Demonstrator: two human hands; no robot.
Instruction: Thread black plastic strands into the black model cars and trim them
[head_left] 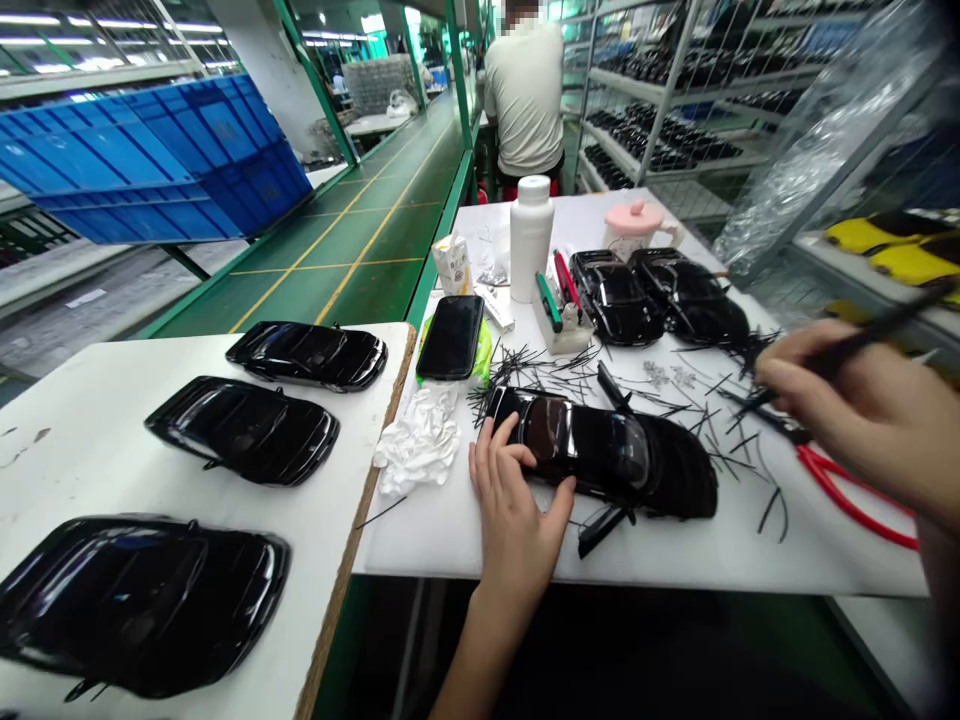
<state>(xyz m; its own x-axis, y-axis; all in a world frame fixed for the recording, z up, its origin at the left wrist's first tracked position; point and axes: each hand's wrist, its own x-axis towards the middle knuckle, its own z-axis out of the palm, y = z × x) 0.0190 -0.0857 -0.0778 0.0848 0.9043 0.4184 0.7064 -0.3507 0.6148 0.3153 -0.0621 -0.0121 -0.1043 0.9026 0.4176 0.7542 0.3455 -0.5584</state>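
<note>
A black model car (607, 445) with both doors swung out lies on the white table (442, 545). My left hand (517, 500) rests on its left end, fingers spread over the body and thumb against the near side. At the right, my right hand (862, 410) is closed around a dark, pen-like tool (892, 325), blurred by motion. Below that hand lie red-handled cutters (840, 495). Thin black strips (544, 370) are scattered behind and to the right of the car.
Three black model cars (247, 430) stand on the left board. Behind my car are a phone (451, 337), crumpled tissue (420, 440), a white bottle (532, 240), a pink-lidded cup (634, 222) and two more cars (619, 295). A person (525, 95) sits farther back beside the green conveyor (360, 230).
</note>
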